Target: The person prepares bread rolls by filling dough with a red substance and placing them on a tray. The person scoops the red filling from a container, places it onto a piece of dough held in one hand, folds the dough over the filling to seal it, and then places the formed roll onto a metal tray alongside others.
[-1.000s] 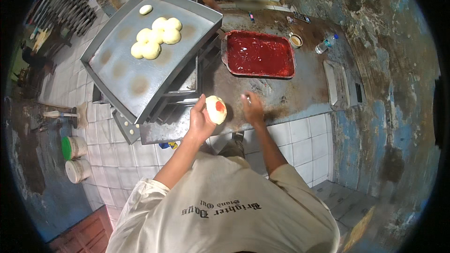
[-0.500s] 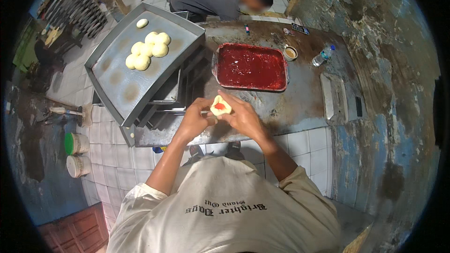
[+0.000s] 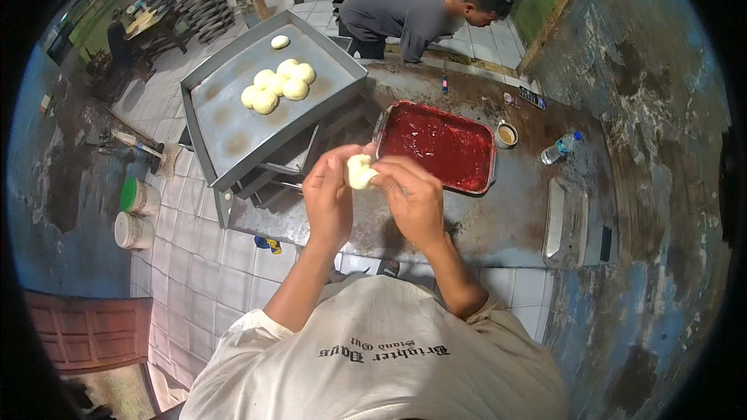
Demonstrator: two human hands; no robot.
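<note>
Both hands meet above the near edge of the dark, stained metal desk (image 3: pixel 498 225), pinching one small pale ball of dough (image 3: pixel 360 172) between them. The left hand (image 3: pixel 328 201) cups the dough from the 9 o'clock side, its fingers (image 3: pixel 333 162) curled narrow around it; the right hand (image 3: pixel 412 198) closes on it from the 3 o'clock side, fingers (image 3: pixel 387 174) bent tight over its top and side. The dough is held in the air, clear of the desk, and any filling is hidden.

At 1 o'clock from the dough, just beside the right hand, lies a rectangular metal tray of glossy red paste (image 3: pixel 437 145). Beyond it, at 2 o'clock, stand a small round tin cup (image 3: pixel 506 134) and a clear plastic bottle (image 3: pixel 560 148) lying on its side. At 3 o'clock, well apart, an empty oblong steel pan (image 3: pixel 565 222) lies near the desk's edge.

At 11 o'clock a large grey baking sheet (image 3: pixel 233 128) tilts over a rack; five round dough balls (image 3: pixel 278 85) cluster on it, touching, with one more (image 3: pixel 280 42) alone near its far rim. At 12 o'clock another person in a grey shirt (image 3: pixel 405 12) bends over the far side of the desk.
</note>
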